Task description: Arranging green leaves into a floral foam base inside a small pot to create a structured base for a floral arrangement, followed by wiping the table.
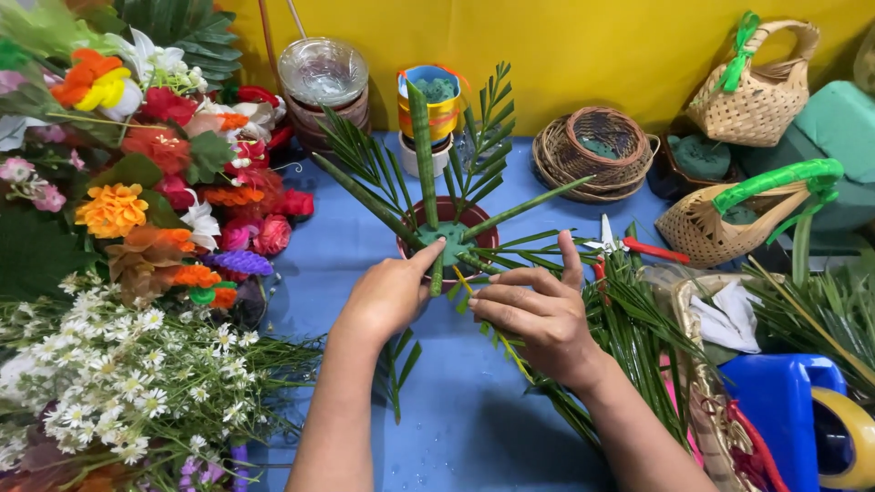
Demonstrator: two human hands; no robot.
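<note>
A small dark red bowl (480,229) holding green floral foam (453,235) stands mid-table, with several palm leaf stems (421,146) stuck into it and fanning outward. My left hand (387,296) rests at the bowl's near rim, its index finger touching the foam's edge by a short green stem. My right hand (538,310) sits just right of it, fingers pinched on a thin green leaf stem (474,296) that points toward the bowl.
Artificial flowers (164,164) and white daisies (118,364) crowd the left. Stacked bowls (324,82) and cups stand behind. Wicker baskets (756,82) line the back right. Cut palm leaves (638,337), red-handled scissors (638,246) and a blue tub (784,401) lie right.
</note>
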